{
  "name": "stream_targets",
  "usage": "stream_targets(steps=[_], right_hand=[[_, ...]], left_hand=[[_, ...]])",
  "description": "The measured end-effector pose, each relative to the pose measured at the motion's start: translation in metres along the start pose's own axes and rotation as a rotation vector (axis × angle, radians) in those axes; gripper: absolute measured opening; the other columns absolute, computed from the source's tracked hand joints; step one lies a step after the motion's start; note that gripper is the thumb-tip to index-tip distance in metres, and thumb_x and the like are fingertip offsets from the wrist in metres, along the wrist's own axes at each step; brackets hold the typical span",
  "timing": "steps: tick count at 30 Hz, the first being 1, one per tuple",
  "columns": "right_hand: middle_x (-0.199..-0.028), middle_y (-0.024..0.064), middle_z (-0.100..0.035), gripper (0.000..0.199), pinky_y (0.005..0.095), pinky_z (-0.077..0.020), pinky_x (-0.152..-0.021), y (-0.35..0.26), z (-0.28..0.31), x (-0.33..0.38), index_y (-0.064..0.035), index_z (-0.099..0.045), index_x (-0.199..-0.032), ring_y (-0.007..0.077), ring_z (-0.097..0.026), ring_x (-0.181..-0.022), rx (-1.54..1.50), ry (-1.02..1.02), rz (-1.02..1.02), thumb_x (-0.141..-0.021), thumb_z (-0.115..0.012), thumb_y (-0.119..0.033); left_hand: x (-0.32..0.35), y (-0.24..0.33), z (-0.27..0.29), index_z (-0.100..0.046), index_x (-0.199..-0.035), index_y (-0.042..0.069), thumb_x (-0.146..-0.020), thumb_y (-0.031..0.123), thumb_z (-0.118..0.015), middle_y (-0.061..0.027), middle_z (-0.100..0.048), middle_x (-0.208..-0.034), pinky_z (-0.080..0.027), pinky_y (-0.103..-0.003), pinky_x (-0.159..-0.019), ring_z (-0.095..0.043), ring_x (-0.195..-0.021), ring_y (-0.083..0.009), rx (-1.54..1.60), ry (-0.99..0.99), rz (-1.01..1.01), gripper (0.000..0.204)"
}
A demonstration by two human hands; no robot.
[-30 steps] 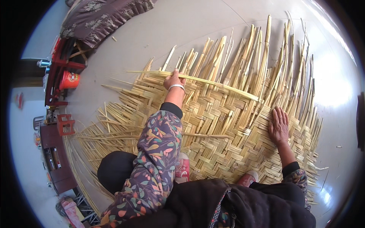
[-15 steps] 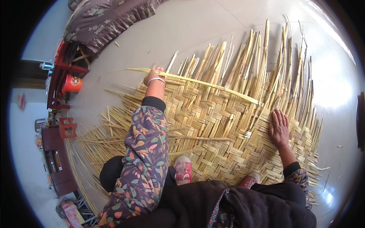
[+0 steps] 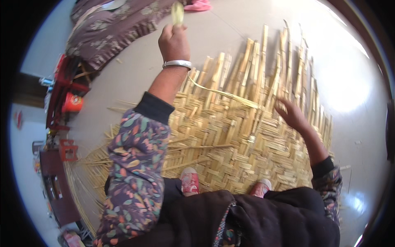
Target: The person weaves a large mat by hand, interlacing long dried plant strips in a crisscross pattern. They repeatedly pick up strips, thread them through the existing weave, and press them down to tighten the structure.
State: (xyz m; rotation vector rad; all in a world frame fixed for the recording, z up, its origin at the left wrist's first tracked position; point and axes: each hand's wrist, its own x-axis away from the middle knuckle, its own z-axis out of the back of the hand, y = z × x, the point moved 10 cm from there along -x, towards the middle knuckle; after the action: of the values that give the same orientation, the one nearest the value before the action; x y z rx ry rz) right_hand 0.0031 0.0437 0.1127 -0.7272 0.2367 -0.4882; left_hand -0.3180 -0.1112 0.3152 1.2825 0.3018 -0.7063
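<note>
Pinching a strip (image 3: pixel 177 14) above open floor (image 3: pixel 140 55), the left hand (image 3: pixel 175 44) is hanging past the far edge of the mat (image 3: pixel 230 166); the right hand (image 3: pixel 294 114), fingers (image 3: pixel 284 103) parted, is hovering over its right side.

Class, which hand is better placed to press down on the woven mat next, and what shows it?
Probably the right hand: it is over the woven mat and appears to hold nothing, while the left hand grips a pale strip beyond the mat's far edge.
</note>
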Motion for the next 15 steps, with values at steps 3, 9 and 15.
stream_targets(steps=[3, 9, 15], right_hand=[[-0.124, 0.0178, -0.053, 0.056, 0.0385, -0.041, -0.099, -0.118, 0.05, -0.038, -0.0018, -0.045, -0.129, 0.0259, -0.049, -0.119, -0.447, -0.004, 0.054, -0.096, -0.035, -0.046], [-0.096, 0.0151, -0.061, 0.035, 0.0351, -0.0505, -0.086, -0.23, 0.129, -0.064, 0.005, -0.052, -0.105, 0.0242, -0.062, -0.089, -1.285, -0.061, 0.312, -0.099, -0.036, -0.026], [-0.093, 0.0132, -0.062, 0.024, 0.0349, -0.051, -0.085, -0.224, 0.131, -0.078, -0.0007, -0.052, -0.099, 0.0227, -0.063, -0.088, -1.216, 0.244, 0.184, -0.097, -0.044, -0.023]], left_hand=[[0.045, 0.065, -0.041, -0.062, -0.089, 0.002, -0.088, 0.019, -0.049, -0.0048, -0.056, -0.066, -0.041, -0.026, -0.059, -0.051, -0.063, -0.0104, 0.212, -0.31, -0.138, 0.022], [0.075, 0.129, -0.057, -0.06, -0.093, 0.003, -0.094, 0.025, -0.049, 0.0037, -0.052, -0.073, -0.038, -0.018, -0.058, -0.047, -0.067, -0.0027, 0.31, -0.607, -0.242, 0.025], [0.064, 0.088, -0.067, -0.062, -0.088, 0.004, -0.09, 0.025, -0.053, 0.0058, -0.052, -0.072, -0.037, -0.018, -0.059, -0.046, -0.066, -0.0021, 0.277, -0.635, -0.073, 0.023]])
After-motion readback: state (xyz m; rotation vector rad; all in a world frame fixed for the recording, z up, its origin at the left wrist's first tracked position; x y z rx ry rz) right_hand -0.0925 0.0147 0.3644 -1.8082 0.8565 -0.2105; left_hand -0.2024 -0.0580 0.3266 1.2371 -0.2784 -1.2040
